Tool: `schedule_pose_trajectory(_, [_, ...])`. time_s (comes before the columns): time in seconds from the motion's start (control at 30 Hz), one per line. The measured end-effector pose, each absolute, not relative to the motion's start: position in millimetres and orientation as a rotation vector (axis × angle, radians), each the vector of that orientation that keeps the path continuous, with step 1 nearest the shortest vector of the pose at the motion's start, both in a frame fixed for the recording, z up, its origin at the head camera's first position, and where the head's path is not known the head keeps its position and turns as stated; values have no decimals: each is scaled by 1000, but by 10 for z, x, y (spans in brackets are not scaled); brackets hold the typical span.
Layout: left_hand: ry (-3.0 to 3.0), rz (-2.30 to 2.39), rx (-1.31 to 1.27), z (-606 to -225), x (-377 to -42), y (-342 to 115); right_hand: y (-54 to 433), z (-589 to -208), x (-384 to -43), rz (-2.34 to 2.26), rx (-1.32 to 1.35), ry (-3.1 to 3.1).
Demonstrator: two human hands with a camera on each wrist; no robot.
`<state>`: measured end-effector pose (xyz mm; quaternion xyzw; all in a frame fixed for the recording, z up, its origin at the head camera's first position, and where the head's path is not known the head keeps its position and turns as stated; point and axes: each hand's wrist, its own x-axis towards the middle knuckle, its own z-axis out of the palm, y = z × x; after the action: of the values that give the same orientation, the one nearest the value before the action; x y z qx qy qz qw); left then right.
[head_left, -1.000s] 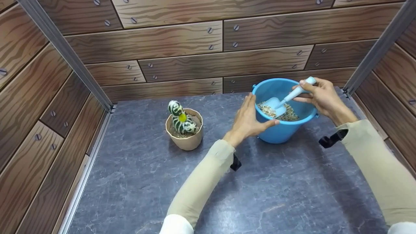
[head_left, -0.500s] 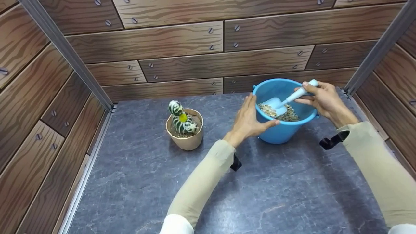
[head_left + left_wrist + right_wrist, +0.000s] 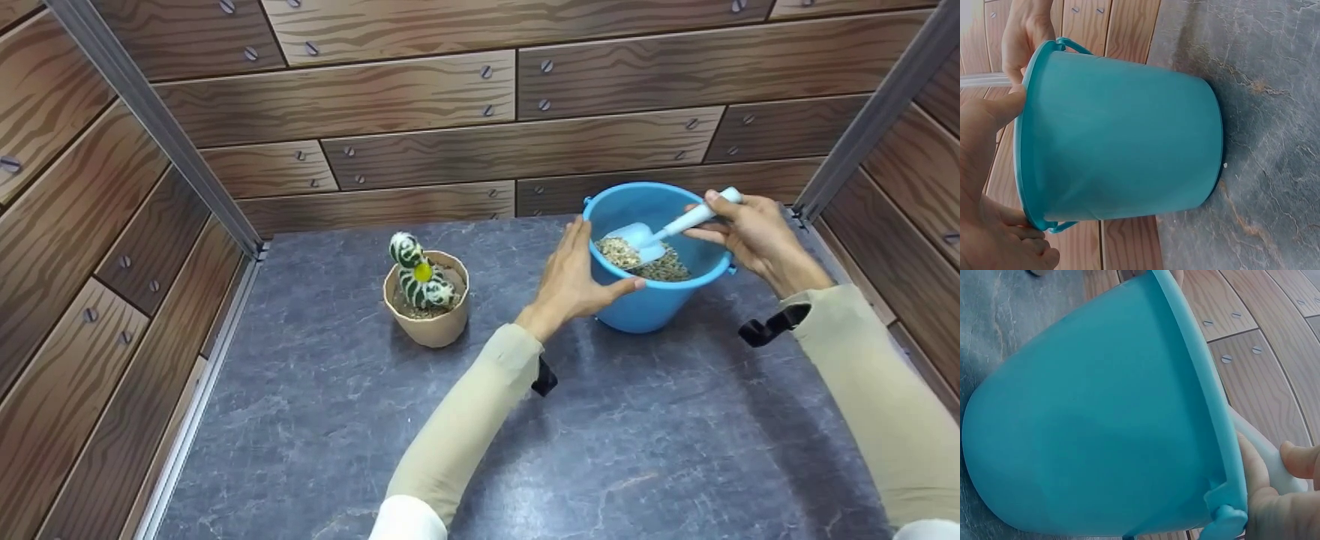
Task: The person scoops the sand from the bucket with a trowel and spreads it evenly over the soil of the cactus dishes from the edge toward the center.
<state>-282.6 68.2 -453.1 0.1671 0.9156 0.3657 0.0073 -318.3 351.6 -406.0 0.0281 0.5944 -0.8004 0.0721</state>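
Note:
A light-blue hand trowel (image 3: 694, 219) reaches into the blue bucket (image 3: 637, 307), its blade on the gravel (image 3: 664, 266) near the left inner wall. Paler grains lie at the blade's tip. My right hand (image 3: 765, 232) holds the trowel by its handle, thumb on top and fingers beneath, over the bucket's right rim. On the left side of the bucket, my left hand (image 3: 570, 274) grips the rim, thumb spread along the near edge and fingers on the far-left edge. The bucket stands upright in the left wrist view, where the trowel's blade is hidden behind its wall.
A potted cactus (image 3: 424, 281) with a yellow spot sits in a beige pot (image 3: 435, 330) left of the bucket. Wood-patterned panels (image 3: 420, 97) enclose the grey marbled table (image 3: 315, 405) at the back and both sides.
My right hand has shifted slightly right and down, lowering the trowel's handle a little. The left hand, bucket and potted cactus stay where they were.

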Motion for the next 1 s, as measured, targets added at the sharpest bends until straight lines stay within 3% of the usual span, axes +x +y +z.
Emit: schedule_pose_trajectory(1.0, [2852,1226,583,-4599,-2821,652,3541,-4053,-3171,-2618,152,1477])
